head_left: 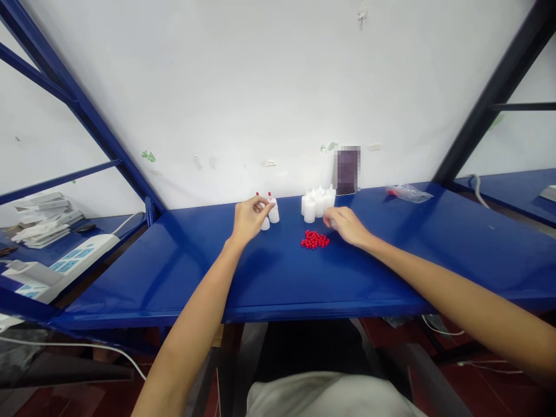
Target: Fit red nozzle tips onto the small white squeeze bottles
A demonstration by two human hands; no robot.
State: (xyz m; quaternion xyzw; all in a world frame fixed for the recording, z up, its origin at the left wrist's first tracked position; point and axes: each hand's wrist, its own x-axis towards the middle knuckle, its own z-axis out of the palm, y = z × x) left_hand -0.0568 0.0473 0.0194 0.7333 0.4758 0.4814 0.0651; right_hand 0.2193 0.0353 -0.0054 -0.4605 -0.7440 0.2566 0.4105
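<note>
My left hand (251, 218) is closed in a pinch beside the small white bottles with red caps. One capped bottle (273, 212) stands upright just right of my fingertips. Another white bottle (264, 225) shows below the fingers, its top hidden by them. Anything held in that pinch is too small to make out. My right hand (345, 225) has its fingers curled together at the right front of a cluster of white bottles (319, 204) without red caps. What those fingers hold, if anything, is hidden. Between the hands and nearer me lies a pile of red caps (315, 240).
A dark, pixelated upright panel (347, 169) leans on the wall behind the bottles. A clear plastic bag (408, 193) with something red lies at the back right of the blue table (174, 272). A power strip (78, 263) and stacked white boxes (46, 217) are at the left.
</note>
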